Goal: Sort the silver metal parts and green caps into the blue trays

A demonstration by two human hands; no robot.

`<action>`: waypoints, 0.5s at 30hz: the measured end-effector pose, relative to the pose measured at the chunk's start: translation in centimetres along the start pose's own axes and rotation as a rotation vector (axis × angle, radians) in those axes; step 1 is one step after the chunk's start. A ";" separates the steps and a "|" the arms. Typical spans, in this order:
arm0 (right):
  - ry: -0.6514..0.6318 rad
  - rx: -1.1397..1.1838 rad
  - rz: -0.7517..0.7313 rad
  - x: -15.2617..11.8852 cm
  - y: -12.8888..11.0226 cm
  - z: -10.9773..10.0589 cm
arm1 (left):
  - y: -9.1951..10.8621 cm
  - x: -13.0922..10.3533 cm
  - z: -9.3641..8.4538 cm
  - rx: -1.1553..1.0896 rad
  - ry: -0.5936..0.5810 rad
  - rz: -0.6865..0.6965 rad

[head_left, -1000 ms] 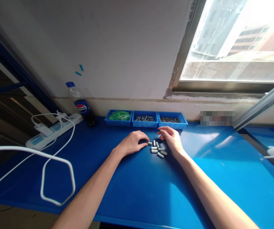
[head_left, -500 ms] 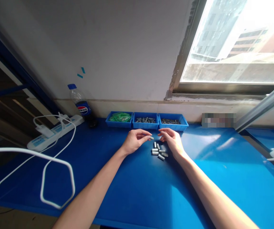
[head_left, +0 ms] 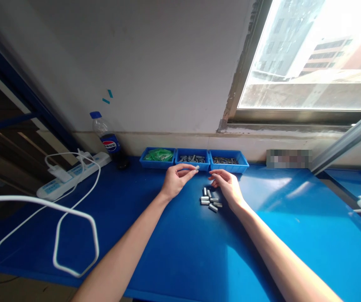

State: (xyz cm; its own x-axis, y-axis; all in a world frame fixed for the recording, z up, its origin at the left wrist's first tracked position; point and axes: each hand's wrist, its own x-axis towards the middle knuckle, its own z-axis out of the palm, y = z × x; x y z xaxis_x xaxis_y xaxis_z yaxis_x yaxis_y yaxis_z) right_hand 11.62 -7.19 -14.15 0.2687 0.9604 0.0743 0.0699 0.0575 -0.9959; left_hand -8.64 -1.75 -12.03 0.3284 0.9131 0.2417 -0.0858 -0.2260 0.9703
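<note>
My left hand (head_left: 174, 182) pinches a small grey metal cylinder (head_left: 197, 167) between thumb and fingertips, just in front of the middle blue bin (head_left: 203, 166). Across a narrow gap, my right hand (head_left: 229, 188) has its thumb and fingers drawn together above the table. Whatever lies between those fingertips is too small or hidden to make out. Several similar metal cylinders (head_left: 204, 202) lie loosely grouped on the blue table (head_left: 180, 247), below and between the hands. More grey cylinders fill the middle bin.
A left bin (head_left: 155, 165) holds green plastic bags; a right bin (head_left: 230, 168) holds thin metal screws or pins. Against the wall stands a cola bottle (head_left: 110, 143). A white power strip (head_left: 70, 176) and looping white cable (head_left: 96, 235) occupy the left side.
My left hand has risen slightly toward the middle bin, tilting the metal cylinder upward and away from the right fingertips. My right hand stays nearly in place.
</note>
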 end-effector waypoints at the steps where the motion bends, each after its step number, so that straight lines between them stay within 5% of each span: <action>1: 0.001 0.000 -0.001 0.0 0.0 0.0 | -0.1 0.3 0.0 -0.023 0.018 0.028; 5: -0.001 -0.012 -0.007 0.0 -0.1 0.0 | -0.3 0.5 -0.1 -0.051 -0.025 0.105; 9: 0.001 -0.027 -0.011 0.0 -0.2 0.0 | 0.1 -0.7 -0.1 0.173 -0.109 0.161; 15: 0.018 0.026 -0.003 0.0 -0.4 -0.3 | 1.4 -3.0 1.3 0.603 -0.525 0.410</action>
State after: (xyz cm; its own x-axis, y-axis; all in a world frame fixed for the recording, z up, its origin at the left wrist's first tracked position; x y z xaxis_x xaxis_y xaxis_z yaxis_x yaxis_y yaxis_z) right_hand 11.89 -7.35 -13.74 0.2854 0.9552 0.0776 0.0457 0.0673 -0.9967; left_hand -8.51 -5.28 -11.42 0.7811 0.4824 0.3965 0.1695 -0.7749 0.6089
